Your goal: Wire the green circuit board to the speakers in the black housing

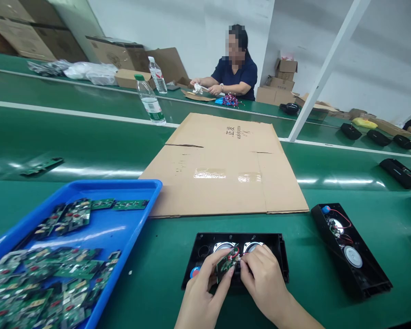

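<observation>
Between the thumb and fingers of my left hand (207,292) is a green circuit board (225,265), tilted up on edge. My right hand (265,278) pinches at the board's right end, where a small white connector (238,258) and a red wire show; the fingertips partly hide it. Under both hands lies a black speaker housing (201,246), its inside facing up, with two round speakers (251,246) along its far side. A blue cylindrical part (194,272) sits at its left, beside my left hand.
A blue tray (133,237) heaped with circuit boards (71,265) stands at left. Another black housing (352,251), with wires and speakers, lies at right. Flat cardboard (226,183) covers the middle. Beyond are water bottles (152,103) and a person (236,68) working.
</observation>
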`<state>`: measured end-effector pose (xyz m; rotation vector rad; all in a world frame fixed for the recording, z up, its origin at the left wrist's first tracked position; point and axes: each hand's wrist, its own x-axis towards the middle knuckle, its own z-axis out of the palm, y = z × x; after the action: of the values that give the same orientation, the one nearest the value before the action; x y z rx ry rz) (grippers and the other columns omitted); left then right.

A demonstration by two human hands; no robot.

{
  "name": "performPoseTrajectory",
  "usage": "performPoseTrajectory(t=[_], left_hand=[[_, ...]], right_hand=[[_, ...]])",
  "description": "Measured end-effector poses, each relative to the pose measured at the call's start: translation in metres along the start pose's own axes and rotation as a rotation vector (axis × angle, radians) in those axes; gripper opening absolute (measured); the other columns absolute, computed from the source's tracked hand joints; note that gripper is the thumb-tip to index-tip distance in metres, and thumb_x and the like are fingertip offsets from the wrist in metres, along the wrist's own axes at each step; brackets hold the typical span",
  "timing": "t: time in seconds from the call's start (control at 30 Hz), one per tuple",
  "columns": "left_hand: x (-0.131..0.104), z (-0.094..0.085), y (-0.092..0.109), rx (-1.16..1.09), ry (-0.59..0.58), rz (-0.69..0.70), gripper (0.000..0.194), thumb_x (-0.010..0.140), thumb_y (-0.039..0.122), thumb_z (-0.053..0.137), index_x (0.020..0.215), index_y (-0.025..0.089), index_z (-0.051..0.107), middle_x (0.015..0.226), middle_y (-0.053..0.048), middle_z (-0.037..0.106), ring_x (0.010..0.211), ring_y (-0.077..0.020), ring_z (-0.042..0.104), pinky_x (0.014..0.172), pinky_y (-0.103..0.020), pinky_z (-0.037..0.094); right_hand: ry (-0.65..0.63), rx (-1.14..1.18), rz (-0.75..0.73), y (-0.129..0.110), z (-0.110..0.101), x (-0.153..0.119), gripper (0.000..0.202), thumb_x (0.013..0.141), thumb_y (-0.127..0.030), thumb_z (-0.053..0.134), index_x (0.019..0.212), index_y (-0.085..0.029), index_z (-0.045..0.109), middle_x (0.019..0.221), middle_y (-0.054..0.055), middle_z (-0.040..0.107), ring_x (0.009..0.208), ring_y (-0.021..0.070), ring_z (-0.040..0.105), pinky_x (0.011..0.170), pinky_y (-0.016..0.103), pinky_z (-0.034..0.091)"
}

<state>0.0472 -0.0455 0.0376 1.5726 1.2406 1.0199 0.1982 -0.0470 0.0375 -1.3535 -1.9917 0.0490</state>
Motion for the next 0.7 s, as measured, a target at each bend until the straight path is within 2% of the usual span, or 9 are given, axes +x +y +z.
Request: performPoseTrajectory(t=[0.17,0.3,0.37,0.47,0.57,0.7], left_hand=[[0.004,-0.007,-0.001,0.119,-0.059,0.123,0.019,0.088,0.022,0.051,0.105,0.028,0.059,0.103,0.001,0.072,0.089,-0.0139,0.068,0.08,-0.019,0.052],[0.006,-0.014,0.001,0.166,-0.112,0.185,0.018,0.089,0.02,0.048,0.102,0.027,0.058,0.103,0.0,0.072,0.086,-0.0124,0.068,0.072,-0.015,0.052],[0.007,-0.016,0.002,0.166,-0.133,0.21,0.018,0.089,0.019,0.048,0.101,0.027,0.058,0.102,0.001,0.072,0.085,-0.0113,0.069,0.071,-0.014,0.052],[0.007,-0.018,0.003,0.16,-0.141,0.253,0.02,0.089,0.017,0.048,0.102,0.029,0.057,0.102,0.003,0.071,0.085,-0.01,0.068,0.075,-0.013,0.05],[0.006,-0.018,0.003,0.181,-0.144,0.258,0.019,0.09,0.017,0.046,0.102,0.029,0.055,0.104,0.002,0.07,0.085,-0.0107,0.068,0.079,-0.016,0.05],[0.004,-0.017,0.004,0.219,-0.15,0.249,0.018,0.091,0.018,0.046,0.104,0.028,0.053,0.104,0.0,0.07,0.087,-0.0128,0.067,0.083,-0.02,0.051]], right_hand=[[-0.045,0.013,-0.063,0.001,-0.004,0.003,0.034,0.097,-0.015,0.03,0.075,-0.016,0.056,0.064,0.002,0.055,0.06,0.0147,0.047,0.057,0.028,0.037],[0.044,0.067,-0.015,0.002,-0.004,0.0,0.026,0.097,-0.021,0.038,0.078,-0.017,0.056,0.064,0.001,0.057,0.058,0.0138,0.049,0.055,0.027,0.04],[0.081,0.123,0.057,0.003,-0.004,-0.002,0.022,0.097,-0.031,0.042,0.092,-0.016,0.056,0.066,0.001,0.059,0.059,0.0137,0.052,0.056,0.026,0.044],[0.025,0.157,0.077,0.006,-0.004,-0.002,0.031,0.097,-0.038,0.039,0.11,-0.015,0.055,0.069,0.001,0.062,0.063,0.0145,0.057,0.059,0.027,0.048],[-0.023,0.137,0.032,0.008,-0.005,-0.001,0.029,0.097,-0.036,0.039,0.103,-0.016,0.06,0.073,0.003,0.065,0.064,0.0155,0.058,0.06,0.029,0.049],[-0.018,0.132,0.04,0.006,-0.005,0.0,0.028,0.097,-0.033,0.04,0.101,-0.015,0.06,0.074,0.004,0.065,0.065,0.0162,0.058,0.06,0.031,0.049]])
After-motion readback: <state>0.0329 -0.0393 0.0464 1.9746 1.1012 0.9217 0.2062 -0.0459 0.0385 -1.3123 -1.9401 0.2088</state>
